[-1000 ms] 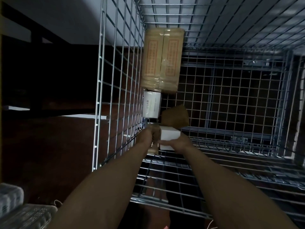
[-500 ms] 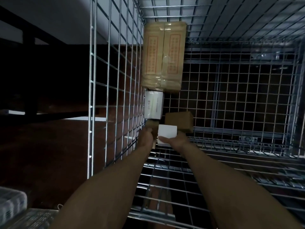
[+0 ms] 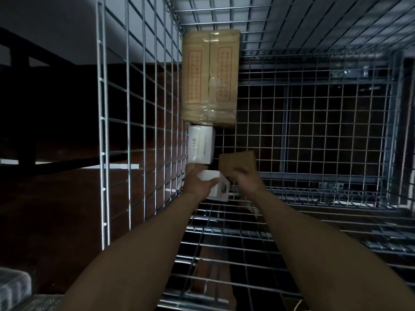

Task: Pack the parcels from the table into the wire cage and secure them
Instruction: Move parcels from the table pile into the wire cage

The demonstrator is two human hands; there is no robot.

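Lettering on far white box point(image 3: 200, 145) too small

A single head-worn wide-angle camera looks forward and steeply down into the wire cage point(image 3: 102, 131), close above both forearms, which rise from the bottom edge. The left hand point(image 3: 197, 184), gripping a white box point(image 3: 216, 187), and the right hand point(image 3: 246, 181), gripping a brown parcel point(image 3: 238, 161), meet near frame centre. The cage's mesh floor fills the view beyond them.
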